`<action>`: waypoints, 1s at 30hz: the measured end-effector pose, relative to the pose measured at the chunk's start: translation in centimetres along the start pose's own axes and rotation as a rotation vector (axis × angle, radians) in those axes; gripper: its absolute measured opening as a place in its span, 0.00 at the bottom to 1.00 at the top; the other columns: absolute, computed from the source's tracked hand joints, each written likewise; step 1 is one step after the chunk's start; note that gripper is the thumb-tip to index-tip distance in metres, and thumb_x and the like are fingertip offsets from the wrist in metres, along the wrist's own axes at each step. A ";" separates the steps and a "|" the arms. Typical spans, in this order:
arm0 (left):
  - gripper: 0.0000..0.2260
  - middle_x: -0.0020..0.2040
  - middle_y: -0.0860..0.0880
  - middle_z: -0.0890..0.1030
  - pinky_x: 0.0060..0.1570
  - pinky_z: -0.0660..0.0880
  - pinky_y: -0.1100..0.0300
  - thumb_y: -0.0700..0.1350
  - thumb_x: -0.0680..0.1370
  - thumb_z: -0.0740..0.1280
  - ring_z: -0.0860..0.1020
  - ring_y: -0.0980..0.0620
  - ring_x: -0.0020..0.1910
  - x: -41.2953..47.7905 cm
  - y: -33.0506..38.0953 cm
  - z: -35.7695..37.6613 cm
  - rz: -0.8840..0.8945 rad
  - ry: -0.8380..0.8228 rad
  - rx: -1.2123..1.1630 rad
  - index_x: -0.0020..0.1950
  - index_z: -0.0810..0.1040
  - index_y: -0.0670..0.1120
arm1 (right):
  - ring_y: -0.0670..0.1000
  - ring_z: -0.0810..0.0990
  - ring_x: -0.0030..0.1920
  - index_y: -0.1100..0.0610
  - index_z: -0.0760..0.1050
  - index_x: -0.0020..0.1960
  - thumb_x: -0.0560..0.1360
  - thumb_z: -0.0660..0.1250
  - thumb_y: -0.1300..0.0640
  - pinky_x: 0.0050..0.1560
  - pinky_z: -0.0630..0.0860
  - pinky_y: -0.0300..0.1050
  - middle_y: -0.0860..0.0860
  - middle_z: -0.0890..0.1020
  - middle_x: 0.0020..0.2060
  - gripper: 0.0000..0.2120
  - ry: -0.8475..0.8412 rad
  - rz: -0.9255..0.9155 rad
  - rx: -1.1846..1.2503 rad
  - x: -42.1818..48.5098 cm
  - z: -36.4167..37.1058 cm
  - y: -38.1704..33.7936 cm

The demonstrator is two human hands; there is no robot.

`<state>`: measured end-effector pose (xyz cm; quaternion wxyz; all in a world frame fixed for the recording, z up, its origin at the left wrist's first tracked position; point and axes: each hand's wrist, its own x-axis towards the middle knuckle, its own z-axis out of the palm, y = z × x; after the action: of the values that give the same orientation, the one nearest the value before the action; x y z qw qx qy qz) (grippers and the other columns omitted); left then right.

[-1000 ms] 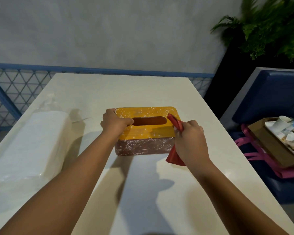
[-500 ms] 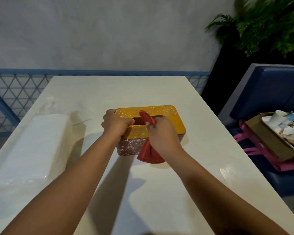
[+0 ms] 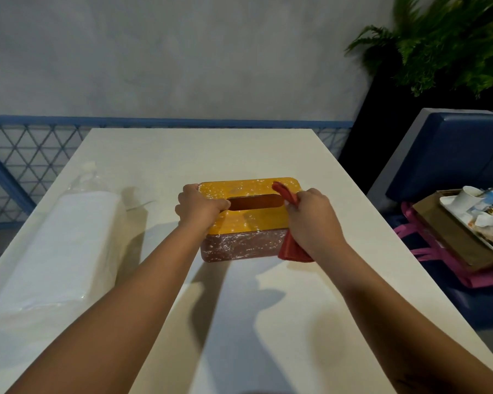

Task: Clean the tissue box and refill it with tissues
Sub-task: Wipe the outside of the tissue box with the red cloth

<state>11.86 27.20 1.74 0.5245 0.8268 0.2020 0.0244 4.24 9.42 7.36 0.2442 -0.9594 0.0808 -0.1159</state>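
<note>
The tissue box [image 3: 248, 220] stands at the middle of the white table [image 3: 239, 155]. It has a yellow lid with an oval slot and a brown base, both speckled with white dust. My left hand [image 3: 198, 207] grips the lid's left end, thumb at the slot's edge. My right hand [image 3: 310, 220] is closed around a red cloth [image 3: 292, 248] at the lid's right end; the cloth pokes out above my fingers and hangs down past the box's right front corner. A clear plastic pack of white tissues [image 3: 66, 248] lies on the table to the left.
A blue mesh railing [image 3: 26, 155] runs behind and left of the table. On the right is a blue seat [image 3: 450, 155] holding a cardboard box with a paper cup and litter [image 3: 473, 220] on a pink bag. A green plant [image 3: 439, 44] stands at the far right.
My right hand swept the red cloth left across the lid to the slot, then back to the right end. My left hand kept its hold on the box's left end.
</note>
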 end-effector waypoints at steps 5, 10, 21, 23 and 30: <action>0.35 0.62 0.44 0.74 0.56 0.74 0.47 0.48 0.62 0.77 0.72 0.41 0.62 -0.2 0.1 -0.1 -0.005 0.018 0.010 0.66 0.69 0.45 | 0.59 0.73 0.55 0.61 0.77 0.54 0.78 0.57 0.59 0.55 0.69 0.49 0.57 0.77 0.52 0.12 0.014 -0.201 -0.087 -2.4 2.2 -3.5; 0.35 0.64 0.44 0.73 0.58 0.74 0.49 0.48 0.65 0.77 0.71 0.41 0.64 -0.3 0.3 -0.2 -0.024 0.021 0.008 0.69 0.68 0.45 | 0.56 0.77 0.39 0.60 0.79 0.44 0.78 0.60 0.55 0.39 0.71 0.46 0.56 0.80 0.39 0.12 -0.143 -0.068 0.241 -1.0 2.0 -4.4; 0.37 0.66 0.44 0.71 0.59 0.73 0.46 0.47 0.66 0.76 0.70 0.42 0.64 -0.6 0.4 -0.3 -0.006 -0.014 -0.012 0.71 0.64 0.44 | 0.59 0.75 0.46 0.61 0.76 0.43 0.79 0.58 0.55 0.38 0.68 0.45 0.57 0.79 0.40 0.13 -0.061 0.057 0.046 1.8 -1.7 0.8; 0.37 0.66 0.44 0.71 0.60 0.73 0.46 0.47 0.66 0.76 0.70 0.42 0.64 -0.7 0.3 -0.3 -0.003 -0.014 -0.024 0.71 0.64 0.44 | 0.60 0.72 0.55 0.63 0.77 0.51 0.79 0.57 0.57 0.48 0.69 0.48 0.58 0.77 0.50 0.13 -0.040 -0.005 -0.076 1.2 -0.4 0.5; 0.44 0.57 0.42 0.78 0.54 0.76 0.40 0.56 0.49 0.75 0.77 0.36 0.57 -0.4 0.1 -0.2 -0.048 -0.030 -0.083 0.63 0.69 0.47 | 0.58 0.74 0.55 0.60 0.76 0.53 0.78 0.54 0.60 0.55 0.65 0.48 0.56 0.78 0.50 0.12 -0.062 -0.351 -0.239 -0.5 2.9 -3.4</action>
<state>11.45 27.17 2.04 0.5618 0.7994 0.2127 0.0077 4.81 13.76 6.45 0.1072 -0.9839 -0.0821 -0.1168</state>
